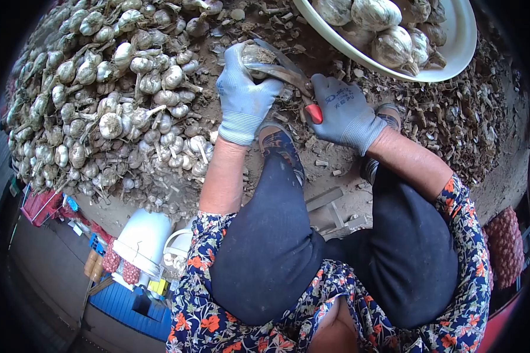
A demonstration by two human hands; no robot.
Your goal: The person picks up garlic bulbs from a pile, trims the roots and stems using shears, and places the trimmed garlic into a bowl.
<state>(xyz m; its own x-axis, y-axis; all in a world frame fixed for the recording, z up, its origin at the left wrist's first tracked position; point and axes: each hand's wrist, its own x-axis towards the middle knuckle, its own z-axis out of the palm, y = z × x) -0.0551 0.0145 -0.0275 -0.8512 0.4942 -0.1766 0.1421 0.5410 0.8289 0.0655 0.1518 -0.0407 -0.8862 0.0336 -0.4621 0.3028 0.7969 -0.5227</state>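
In a grey work glove, my left hand (pixel 241 97) is closed round a garlic bulb (pixel 258 55). My right hand (pixel 348 113), also gloved, grips pruning shears (pixel 290 74) with a red handle end showing below the thumb. The shears' two blades are parted and reach left to the bulb, one running across its near side and the other above it. Left of my left hand lies a big heap of garlic (pixel 111 125) with stems on. Beyond my right hand, a pale basin (pixel 458 66) holds several large garlic bulbs (pixel 393 46).
Dry stem and skin scraps (pixel 447 120) cover the ground at right. My knees are bent below my hands, beside a wooden stool frame (pixel 331 207). A white bucket (pixel 142 238) stands at lower left. A red mesh sack (pixel 504 247) is at far right.
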